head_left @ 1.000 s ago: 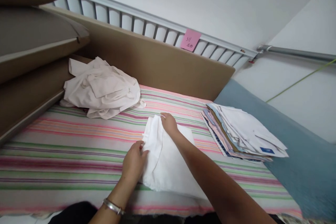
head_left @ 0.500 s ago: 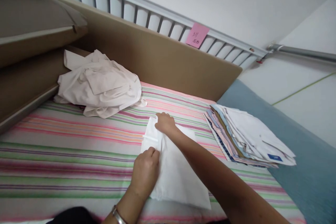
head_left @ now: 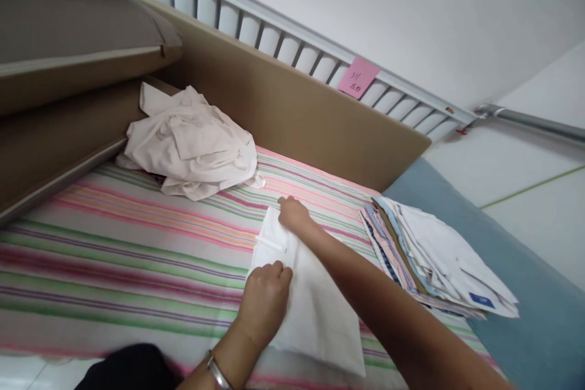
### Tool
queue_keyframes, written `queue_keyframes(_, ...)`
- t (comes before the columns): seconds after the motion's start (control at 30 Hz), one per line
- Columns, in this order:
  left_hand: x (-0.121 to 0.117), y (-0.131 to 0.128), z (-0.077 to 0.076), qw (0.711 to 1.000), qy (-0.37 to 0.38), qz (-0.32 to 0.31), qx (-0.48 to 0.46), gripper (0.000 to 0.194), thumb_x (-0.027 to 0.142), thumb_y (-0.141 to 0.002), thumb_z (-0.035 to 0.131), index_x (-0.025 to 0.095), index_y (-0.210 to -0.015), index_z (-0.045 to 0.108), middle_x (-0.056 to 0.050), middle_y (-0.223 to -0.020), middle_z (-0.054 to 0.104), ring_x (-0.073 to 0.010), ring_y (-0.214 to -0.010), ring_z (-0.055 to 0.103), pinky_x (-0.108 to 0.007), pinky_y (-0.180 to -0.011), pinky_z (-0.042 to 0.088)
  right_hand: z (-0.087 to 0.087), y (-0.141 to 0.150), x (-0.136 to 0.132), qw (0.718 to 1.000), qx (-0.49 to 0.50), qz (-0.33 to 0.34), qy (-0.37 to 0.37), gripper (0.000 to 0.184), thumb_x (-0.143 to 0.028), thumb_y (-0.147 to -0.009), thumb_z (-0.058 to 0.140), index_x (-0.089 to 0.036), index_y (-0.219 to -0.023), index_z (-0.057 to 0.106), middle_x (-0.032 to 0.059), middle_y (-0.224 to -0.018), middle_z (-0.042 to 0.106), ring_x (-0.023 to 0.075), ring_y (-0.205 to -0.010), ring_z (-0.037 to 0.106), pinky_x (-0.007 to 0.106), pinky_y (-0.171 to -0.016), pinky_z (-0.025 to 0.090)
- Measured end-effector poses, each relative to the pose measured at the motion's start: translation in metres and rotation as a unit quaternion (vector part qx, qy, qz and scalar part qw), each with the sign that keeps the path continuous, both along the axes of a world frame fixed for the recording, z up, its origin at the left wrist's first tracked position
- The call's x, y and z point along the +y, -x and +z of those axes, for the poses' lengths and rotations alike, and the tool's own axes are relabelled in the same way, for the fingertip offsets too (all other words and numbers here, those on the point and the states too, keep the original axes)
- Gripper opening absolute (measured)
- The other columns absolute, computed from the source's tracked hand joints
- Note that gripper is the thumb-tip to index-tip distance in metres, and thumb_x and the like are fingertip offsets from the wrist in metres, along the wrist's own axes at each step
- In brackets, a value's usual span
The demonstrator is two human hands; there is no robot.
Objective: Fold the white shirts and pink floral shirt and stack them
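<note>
A white shirt (head_left: 315, 304), folded into a flat rectangle, lies in front of me on a striped sheet (head_left: 183, 262). My left hand (head_left: 267, 295) is closed on the shirt's near left side, its fingers curled against the cloth. Farther up, my right hand (head_left: 293, 217) grips the shirt's far edge, and my right forearm crosses above the fabric. Between my two hands a narrow folded strip shows on the shirt's left end. Both hands' fingertips are partly hidden.
A crumpled off-white cloth heap (head_left: 196, 143) lies at the back left. To the right sits a stack of folded shirts (head_left: 443, 250) beside a blue surface (head_left: 503, 280). A brown board (head_left: 297, 109) and a slatted rail with a pink note (head_left: 359, 77) stand behind. Brown cushioned pieces (head_left: 82, 30) rise at left.
My left hand has shifted slightly right over the shirt, and more of the strip at its left end shows. The right hand stays at the far edge. The whole view has swung slightly.
</note>
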State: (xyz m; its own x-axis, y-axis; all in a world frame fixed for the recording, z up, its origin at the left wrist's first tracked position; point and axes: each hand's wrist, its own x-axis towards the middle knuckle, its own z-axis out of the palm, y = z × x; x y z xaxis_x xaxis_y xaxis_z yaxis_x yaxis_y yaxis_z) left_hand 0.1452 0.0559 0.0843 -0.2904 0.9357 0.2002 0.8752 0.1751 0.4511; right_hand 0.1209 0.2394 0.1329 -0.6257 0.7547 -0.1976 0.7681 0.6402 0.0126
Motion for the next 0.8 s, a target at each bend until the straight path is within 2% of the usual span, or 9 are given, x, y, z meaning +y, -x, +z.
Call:
queue_keyframes(0.1,-0.001,0.001,0.002,1.000,0.008,0.006,-0.019,0.019,0.014,-0.086,0.038,0.021,-0.088,0.056,-0.003,-0.084,0.058,-0.0190,-0.074,0.055,-0.032,-0.063,0.037,0.008,-0.014,0.026,0.999,0.014,-0.014,0.046,0.048,-0.014,-0.074,0.056,-0.022,-0.121,0.054,0.0066,-0.107,0.061,0.0165,-0.088,0.059,0.024,-0.072,0.043)
queue_keyframes(0.2,-0.001,0.002,0.003,0.999,0.026,0.013,-0.037,0.017,0.016,-0.086,0.040,0.021,-0.091,0.056,-0.004,-0.084,0.059,-0.0188,-0.073,0.056,-0.031,-0.063,0.037,0.009,-0.030,0.040,0.997,0.039,-0.019,0.068,0.040,-0.018,-0.077,0.054,-0.023,-0.117,0.058,0.0026,-0.104,0.063,0.0134,-0.086,0.060,0.021,-0.072,0.044)
queue_keyframes(0.27,-0.001,0.002,0.003,0.999,0.027,0.012,-0.042,0.018,0.016,-0.087,0.039,0.020,-0.091,0.057,-0.004,-0.084,0.059,-0.0185,-0.074,0.056,-0.031,-0.063,0.037,0.007,-0.036,0.043,0.996,0.054,-0.021,0.073,0.041,-0.012,-0.078,0.049,-0.022,-0.116,0.059,0.0020,-0.105,0.063,0.0126,-0.088,0.060,0.020,-0.073,0.043)
queue_keyframes(0.4,0.000,0.001,0.002,0.999,0.023,0.009,-0.044,0.023,0.017,-0.089,0.035,0.020,-0.091,0.058,-0.004,-0.083,0.059,-0.0180,-0.074,0.056,-0.032,-0.065,0.038,0.005,-0.034,0.042,0.995,0.059,-0.016,0.077,0.054,0.000,-0.070,0.047,-0.021,-0.119,0.058,0.0031,-0.107,0.064,0.0130,-0.092,0.059,0.020,-0.076,0.043)
queue_keyframes(0.53,0.000,0.000,0.003,0.999,0.014,0.006,-0.039,0.023,0.015,-0.088,0.035,0.019,-0.087,0.058,-0.004,-0.081,0.058,-0.0176,-0.073,0.055,-0.032,-0.065,0.037,0.012,-0.030,0.033,0.996,0.042,0.005,0.084,0.057,-0.010,-0.068,0.058,-0.025,-0.123,0.055,0.0035,-0.114,0.061,0.0174,-0.099,0.058,0.023,-0.079,0.043)
queue_keyframes(0.63,0.000,-0.001,0.003,0.999,-0.003,-0.005,-0.035,0.024,0.014,-0.088,0.035,0.020,-0.083,0.057,-0.004,-0.080,0.058,-0.0178,-0.073,0.054,-0.032,-0.065,0.037,0.017,-0.034,0.019,0.998,0.006,0.029,0.055,0.060,-0.015,-0.067,0.063,-0.030,-0.125,0.052,0.0047,-0.128,0.052,0.0225,-0.106,0.055,0.030,-0.083,0.043)
queue_keyframes(0.73,-0.001,-0.002,0.002,0.999,-0.014,-0.012,-0.028,0.025,0.013,-0.088,0.034,0.020,-0.082,0.057,-0.004,-0.079,0.057,-0.0175,-0.074,0.053,-0.032,-0.066,0.037,0.017,-0.038,0.012,0.997,-0.018,0.070,-0.015,0.055,-0.014,-0.069,0.061,-0.030,-0.121,0.054,0.0060,-0.141,0.038,0.0250,-0.112,0.050,0.034,-0.085,0.042)
queue_keyframes(0.8,-0.001,-0.003,0.002,0.999,-0.022,-0.021,-0.023,0.025,0.012,-0.088,0.034,0.021,-0.082,0.056,-0.004,-0.080,0.057,-0.0174,-0.075,0.053,-0.031,-0.067,0.037,0.017,-0.039,0.016,0.998,0.022,0.060,-0.007,0.041,-0.024,-0.073,0.062,-0.028,-0.114,0.058,0.0058,-0.134,0.046,0.0238,-0.111,0.051,0.034,-0.086,0.041)
